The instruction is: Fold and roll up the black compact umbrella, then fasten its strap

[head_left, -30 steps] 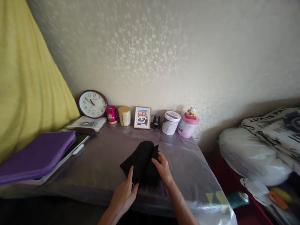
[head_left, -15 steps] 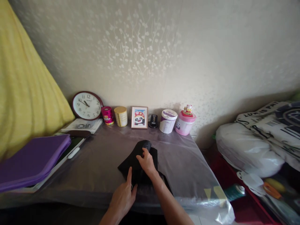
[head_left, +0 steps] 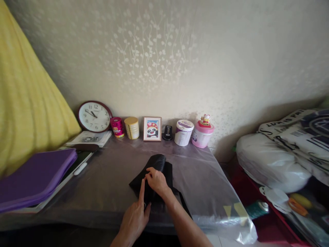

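The folded piece of thin black material (head_left: 155, 162) is lying on the near middle of the table covered with clear, shiny plastic (head_left: 200, 175). The left hand (head_left: 135, 216) is resting its straight index finger on this piece; one cannot tell whether its hidden fingers are grasping. The right hand (head_left: 157, 180) is bending its fingers over the piece, just beside the left fingertip; whether they are pinching it, one cannot tell.
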A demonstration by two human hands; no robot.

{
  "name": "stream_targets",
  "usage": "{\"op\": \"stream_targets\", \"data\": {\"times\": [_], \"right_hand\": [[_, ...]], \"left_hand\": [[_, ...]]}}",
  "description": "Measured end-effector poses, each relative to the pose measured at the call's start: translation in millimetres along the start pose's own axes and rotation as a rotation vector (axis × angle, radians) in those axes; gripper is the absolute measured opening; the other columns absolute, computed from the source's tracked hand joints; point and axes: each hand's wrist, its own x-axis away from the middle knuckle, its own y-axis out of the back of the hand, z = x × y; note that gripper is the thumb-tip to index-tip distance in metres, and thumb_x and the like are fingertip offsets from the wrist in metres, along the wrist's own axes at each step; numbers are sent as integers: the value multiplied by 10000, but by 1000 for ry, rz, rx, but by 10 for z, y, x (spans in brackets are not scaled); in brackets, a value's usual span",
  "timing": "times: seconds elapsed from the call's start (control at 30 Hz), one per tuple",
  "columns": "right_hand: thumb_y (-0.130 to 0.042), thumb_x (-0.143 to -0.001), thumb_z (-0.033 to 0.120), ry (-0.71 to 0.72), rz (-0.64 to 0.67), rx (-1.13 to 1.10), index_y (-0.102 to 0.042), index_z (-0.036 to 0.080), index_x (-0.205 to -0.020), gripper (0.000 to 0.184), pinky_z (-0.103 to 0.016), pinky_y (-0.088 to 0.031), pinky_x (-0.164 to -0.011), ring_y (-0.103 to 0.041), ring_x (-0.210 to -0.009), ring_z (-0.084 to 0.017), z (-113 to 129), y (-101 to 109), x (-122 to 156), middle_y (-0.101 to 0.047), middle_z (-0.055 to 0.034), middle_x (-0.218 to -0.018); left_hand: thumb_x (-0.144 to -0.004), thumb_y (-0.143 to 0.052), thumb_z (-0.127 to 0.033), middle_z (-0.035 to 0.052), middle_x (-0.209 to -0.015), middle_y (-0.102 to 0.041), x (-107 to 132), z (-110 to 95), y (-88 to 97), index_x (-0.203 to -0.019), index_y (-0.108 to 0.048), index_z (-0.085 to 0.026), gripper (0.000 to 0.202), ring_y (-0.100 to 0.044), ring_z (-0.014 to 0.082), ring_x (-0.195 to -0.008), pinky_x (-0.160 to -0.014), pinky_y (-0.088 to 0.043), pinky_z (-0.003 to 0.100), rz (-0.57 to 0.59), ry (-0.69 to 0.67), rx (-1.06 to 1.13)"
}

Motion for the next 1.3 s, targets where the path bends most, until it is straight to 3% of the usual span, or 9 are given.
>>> {"op": "stream_targets", "data": {"times": [0.23,0.47,0.57,0.7,0.93,1.13,1.3], "right_hand": [[-400,-808,146,109,3,-25,-537,194,-1077,305,-225,-436,-717,-628,-822,-132,11,1,75,-692,10,-787],[-348,-887,179,515,-140,-95,-569,203,-1035,267,-263,-415,-868,-558,-937,-118,-79,85,493,-638,-26,-975],[-347,-888,167,575,-158,-28,-553,211,-1089,291,-344,-368,-954,-485,-1089,-146,-215,87,521,-606,-44,-1088],[-391,-883,224,531,-176,95,-520,217,-1158,303,-430,-262,-1021,-383,-1209,-177,-415,47,235,-535,-55,-1218],[-384,-890,252,425,-203,212,-551,238,-1120,285,-405,-192,-1037,-390,-1202,-152,-616,52,-444,-567,-25,-1188],[-404,-871,266,205,-202,118,-558,233,-1116,291,-328,-286,-997,-433,-1166,-157,-751,123,-742,-553,-32,-1203],[-394,-853,225,-30,-290,40,-563,153,-1093,302,-306,-372,-923,-532,-1048,-180,-996,285,-651,-601,-101,-1095]], "left_hand": [[-883,-307,-312,65,-807,-662,-24,-6,13,-1387,-26,-185,591,-626,171,-691,-569,-350,235,47,19,5],[-879,-294,-348,88,-855,-670,-67,49,5,-1378,-107,-151,568,-634,193,-763,-622,-381,250,88,40,88],[-878,-294,-340,88,-889,-669,-70,71,-7,-1385,-60,-160,587,-635,186,-776,-641,-387,242,82,31,102],[-880,-287,-344,79,-904,-670,-60,66,-8,-1388,-14,-180,599,-635,175,-786,-663,-392,231,76,27,113],[-872,-304,-333,58,-846,-670,-47,23,40,-1387,12,-202,619,-629,169,-767,-664,-391,233,98,49,107],[-870,-298,-357,43,-770,-658,-43,32,49,-1386,22,-211,625,-616,166,-695,-621,-373,238,106,51,89],[-873,-291,-364,33,-750,-650,-51,67,44,-1387,16,-204,620,-607,154,-687,-614,-362,225,85,28,119]]}}
